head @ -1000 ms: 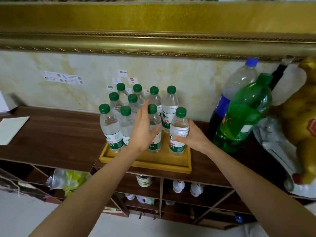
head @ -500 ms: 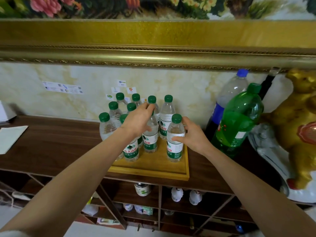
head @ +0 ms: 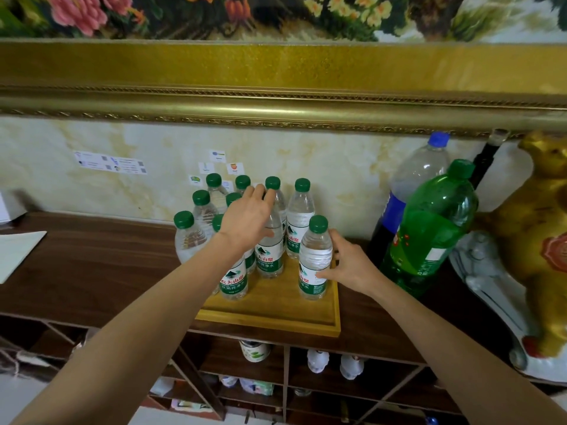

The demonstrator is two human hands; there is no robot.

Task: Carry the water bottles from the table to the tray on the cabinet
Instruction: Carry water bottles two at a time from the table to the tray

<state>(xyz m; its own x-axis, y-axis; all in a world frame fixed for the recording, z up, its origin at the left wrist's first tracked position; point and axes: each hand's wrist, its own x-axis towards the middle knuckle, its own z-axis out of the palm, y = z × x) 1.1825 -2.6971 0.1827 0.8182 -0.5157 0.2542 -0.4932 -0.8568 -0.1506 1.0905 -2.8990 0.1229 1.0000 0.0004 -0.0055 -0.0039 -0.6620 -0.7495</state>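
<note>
Several clear water bottles with green caps stand clustered on a yellow wooden tray (head: 276, 323) on the dark cabinet top (head: 92, 271). My left hand (head: 248, 219) reaches over the cluster and holds the upper part of one middle bottle (head: 270, 256), hiding its cap. At the tray's right edge my right hand (head: 349, 265) grips the front-right bottle (head: 315, 256), thumb on the label and fingers behind. Both held bottles stand upright with their bases on the tray.
A big green soda bottle (head: 429, 234) and a blue-labelled bottle (head: 411, 191) stand right of the tray, beside a golden figurine (head: 537, 234). A white paper (head: 15, 253) lies far left. Open shelves (head: 285, 372) below hold small containers. A gold picture frame (head: 276, 99) overhangs.
The view tilted upward. My left hand slid up over the top of its bottle, covering the cap. My right hand stays around the front-right bottle.
</note>
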